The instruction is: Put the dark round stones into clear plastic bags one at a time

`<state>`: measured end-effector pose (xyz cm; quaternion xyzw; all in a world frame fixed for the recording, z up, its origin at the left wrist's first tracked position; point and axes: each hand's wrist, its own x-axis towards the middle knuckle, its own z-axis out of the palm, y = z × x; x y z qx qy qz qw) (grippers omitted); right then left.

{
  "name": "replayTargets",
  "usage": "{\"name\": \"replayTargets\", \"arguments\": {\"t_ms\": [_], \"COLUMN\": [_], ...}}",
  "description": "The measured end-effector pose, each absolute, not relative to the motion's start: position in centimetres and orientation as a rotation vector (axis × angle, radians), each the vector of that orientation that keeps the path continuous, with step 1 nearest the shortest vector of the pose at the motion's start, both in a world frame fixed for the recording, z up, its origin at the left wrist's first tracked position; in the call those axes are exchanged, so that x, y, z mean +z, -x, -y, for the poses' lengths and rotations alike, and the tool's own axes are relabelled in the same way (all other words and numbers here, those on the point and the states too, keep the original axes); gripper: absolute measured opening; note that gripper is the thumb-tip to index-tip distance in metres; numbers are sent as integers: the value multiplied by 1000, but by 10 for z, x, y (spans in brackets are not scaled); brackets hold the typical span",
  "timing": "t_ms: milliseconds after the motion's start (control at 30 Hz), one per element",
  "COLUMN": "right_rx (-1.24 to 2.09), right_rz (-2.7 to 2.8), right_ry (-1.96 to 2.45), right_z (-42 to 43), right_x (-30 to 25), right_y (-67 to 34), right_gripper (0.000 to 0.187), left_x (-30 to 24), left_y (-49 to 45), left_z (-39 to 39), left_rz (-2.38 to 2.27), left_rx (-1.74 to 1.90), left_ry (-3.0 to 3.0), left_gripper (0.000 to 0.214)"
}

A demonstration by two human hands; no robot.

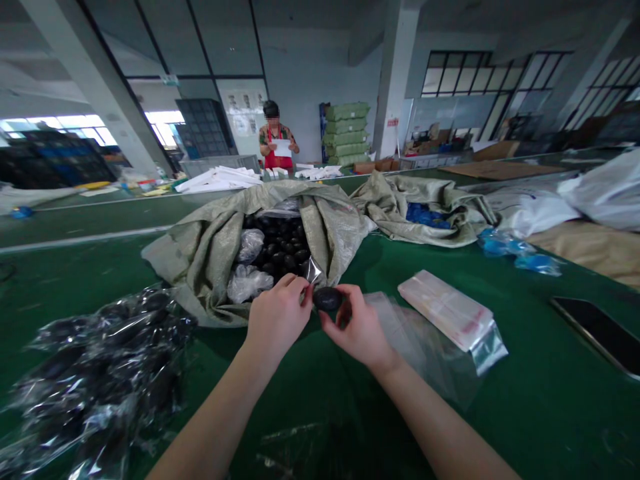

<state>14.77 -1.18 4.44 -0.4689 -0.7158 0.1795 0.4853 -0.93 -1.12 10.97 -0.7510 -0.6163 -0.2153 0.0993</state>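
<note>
Between the thumb and fingers of my right hand is a smooth black oval piece, egg-like in shape. My left hand is closed in a pinch just left of it, on a small clear plastic bag whose shiny film sticks up above the fingertips. Right behind the hands, a grey-green woven sack lies open with many similar black pieces inside. Crumpled clear plastic bundles lie at the sack's left inner side.
Bagged black pieces are heaped at left. On the right lie a stack of clear bags, loose film and a phone. Another sack holds blue things; blue bagged pieces lie nearby. A person stands across the table.
</note>
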Motion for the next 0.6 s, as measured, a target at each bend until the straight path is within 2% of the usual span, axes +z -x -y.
{"name": "replayTargets", "arguments": {"t_ms": [300,600], "right_rx": [71,50], "right_rz": [1781,1686], "right_ry": [1202,1349], "right_z": [6,11], "right_x": [41,53], "right_y": [-147,-141], "right_gripper": [33,37], "left_x": [104,105], "left_y": [5,1], "left_z": [12,16], "left_rz": [1788,1814], "left_rx": [-629,-620], "left_ry": [2181,2189], "left_gripper": [28,29]}}
